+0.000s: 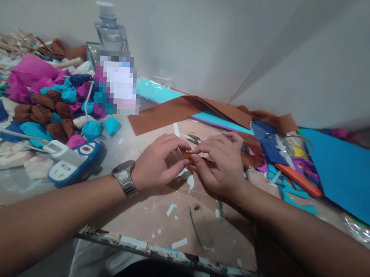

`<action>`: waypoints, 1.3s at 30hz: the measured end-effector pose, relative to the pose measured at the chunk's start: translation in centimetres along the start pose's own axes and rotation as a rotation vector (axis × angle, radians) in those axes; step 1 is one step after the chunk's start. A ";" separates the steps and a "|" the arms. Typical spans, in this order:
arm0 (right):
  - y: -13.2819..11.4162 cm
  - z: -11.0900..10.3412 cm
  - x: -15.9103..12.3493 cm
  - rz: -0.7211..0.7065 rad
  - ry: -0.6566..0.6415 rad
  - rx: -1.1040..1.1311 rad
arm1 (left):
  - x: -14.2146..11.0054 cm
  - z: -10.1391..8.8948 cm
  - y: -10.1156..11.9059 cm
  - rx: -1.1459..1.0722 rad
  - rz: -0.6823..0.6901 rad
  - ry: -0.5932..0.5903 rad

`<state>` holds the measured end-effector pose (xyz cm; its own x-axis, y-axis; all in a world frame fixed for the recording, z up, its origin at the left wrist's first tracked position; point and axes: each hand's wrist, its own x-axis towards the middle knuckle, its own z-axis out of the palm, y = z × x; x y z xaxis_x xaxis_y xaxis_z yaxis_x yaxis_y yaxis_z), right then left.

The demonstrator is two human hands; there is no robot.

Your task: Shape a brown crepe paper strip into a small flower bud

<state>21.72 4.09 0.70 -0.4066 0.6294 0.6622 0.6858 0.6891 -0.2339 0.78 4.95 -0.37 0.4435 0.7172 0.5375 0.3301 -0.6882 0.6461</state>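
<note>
My left hand [158, 162] and my right hand [223, 164] meet over the middle of the worktable [157, 219]. Both pinch a small brown strip of crepe paper [199, 159] between fingertips, the fingers curled round it. A metal watch [125, 177] sits on my left wrist. Just beyond my fingers lie small scissors [193, 139] and a long brown paper sheet [174, 111].
A heap of crumpled pink, blue and brown paper balls [48, 104] fills the left. A blue and white power strip [75, 162] lies near my left forearm. A clear bottle [111, 33] stands at the back. Blue sheets [343, 170] and an orange cutter [298, 180] lie on the right.
</note>
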 end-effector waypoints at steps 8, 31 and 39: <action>0.0 -0.2 0.0 0.005 0.002 0.023 | -0.3 0.3 0.1 -0.199 -0.131 0.049; 0.0 -0.3 0.0 -0.029 -0.039 0.013 | -0.3 0.2 0.6 -0.323 -0.284 -0.141; -0.1 -0.2 0.0 -0.019 -0.046 0.009 | -0.1 0.1 0.3 -0.118 -0.158 -0.115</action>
<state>21.81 3.94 0.87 -0.4469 0.6321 0.6330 0.6724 0.7041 -0.2284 0.92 4.70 -0.30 0.4882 0.7935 0.3632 0.3064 -0.5456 0.7800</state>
